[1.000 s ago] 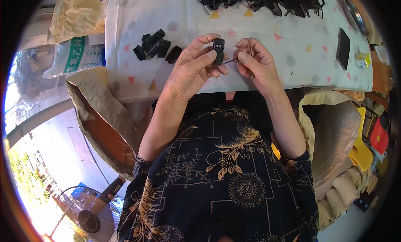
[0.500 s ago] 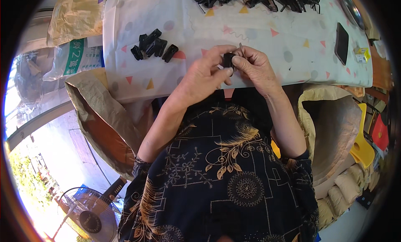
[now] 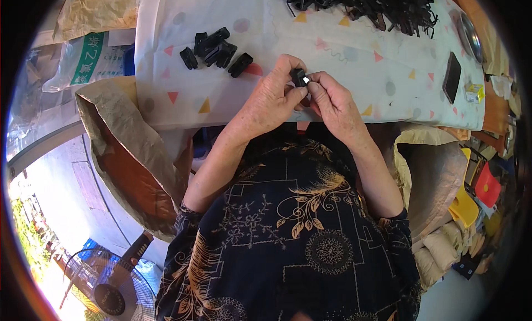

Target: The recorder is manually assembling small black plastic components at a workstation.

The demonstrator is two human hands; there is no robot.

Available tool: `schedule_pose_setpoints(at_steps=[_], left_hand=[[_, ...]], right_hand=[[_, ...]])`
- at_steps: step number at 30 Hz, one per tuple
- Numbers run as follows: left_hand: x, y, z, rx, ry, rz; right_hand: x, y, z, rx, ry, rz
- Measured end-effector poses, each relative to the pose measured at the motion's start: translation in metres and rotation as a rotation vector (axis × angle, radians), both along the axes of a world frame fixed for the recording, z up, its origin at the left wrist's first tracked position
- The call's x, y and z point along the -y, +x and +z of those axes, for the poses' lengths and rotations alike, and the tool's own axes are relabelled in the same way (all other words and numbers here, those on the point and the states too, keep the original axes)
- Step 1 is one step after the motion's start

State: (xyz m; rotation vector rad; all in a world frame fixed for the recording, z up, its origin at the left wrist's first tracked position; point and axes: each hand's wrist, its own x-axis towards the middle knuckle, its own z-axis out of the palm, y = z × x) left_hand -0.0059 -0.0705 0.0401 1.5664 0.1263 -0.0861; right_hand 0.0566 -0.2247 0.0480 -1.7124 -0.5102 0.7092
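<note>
A small black plastic piece (image 3: 299, 76) is pinched between the fingers and thumb of my left hand (image 3: 272, 96), above the near edge of the table. My right hand (image 3: 336, 103) is closed, thumb against bent forefinger, on a small tool with a bright metal tip (image 3: 306, 81). That tip touches the black piece; the rest of the tool is hidden in my fingers. Several similar black plastic pieces (image 3: 215, 48) lie in a small group beyond my left hand. At the far side spreads a big heap of thin black parts (image 3: 366, 5).
A patterned white cloth (image 3: 310, 44) covers the table. Open brown paper sacks stand at the left (image 3: 130, 154) and right (image 3: 432, 171) of my lap. A phone (image 3: 452, 77) and a small yellow box (image 3: 474, 93) lie at the right. A fan (image 3: 111, 293) stands lower left.
The metal tip, which pointed up and away from my right fingers, now lies against the black piece. My left hand has turned the piece slightly. The whole view has shifted a little.
</note>
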Motion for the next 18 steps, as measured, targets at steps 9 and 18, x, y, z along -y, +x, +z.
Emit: schedule_pose_setpoints(at_steps=[9, 18], left_hand=[[-0.013, -0.006, -0.010, -0.062, -0.091, 0.159], [-0.008, 0.004, -0.006, 0.017, 0.424, 0.275]], right_hand=[[-0.021, -0.006, -0.012, 0.079, -0.020, 0.030], [-0.035, 0.003, -0.016, 0.081, 0.017, -0.061]])
